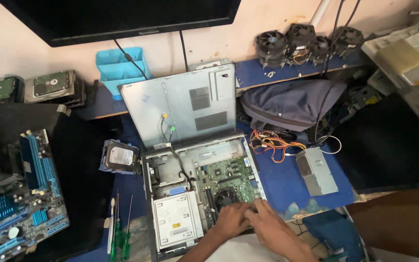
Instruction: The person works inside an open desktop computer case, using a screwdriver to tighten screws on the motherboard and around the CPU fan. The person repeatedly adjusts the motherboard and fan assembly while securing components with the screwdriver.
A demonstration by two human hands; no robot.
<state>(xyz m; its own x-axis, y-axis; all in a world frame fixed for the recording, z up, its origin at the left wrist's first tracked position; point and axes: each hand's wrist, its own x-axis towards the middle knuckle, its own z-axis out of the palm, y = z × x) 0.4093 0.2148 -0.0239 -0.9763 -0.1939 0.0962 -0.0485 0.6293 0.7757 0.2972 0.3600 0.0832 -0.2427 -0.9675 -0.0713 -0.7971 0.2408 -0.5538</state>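
Two hands, left (232,219) and right (273,227), press side by side, fingers bent, on the board (229,178) at the near edge of the open case (196,191) on the tabletop (287,182); whether either grips anything I cannot tell, so seemingly something is being seated, needing even downward pressure.

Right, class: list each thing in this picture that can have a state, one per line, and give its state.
computer case: open, lying flat, board exposed
side panel: off, propped upright behind the case
monitor: screen dark
power supply: out of the case, lying on the blue table
hard drive: loose, beside the case
left hand: inside the case, resting on the board
right hand: beside it, touching
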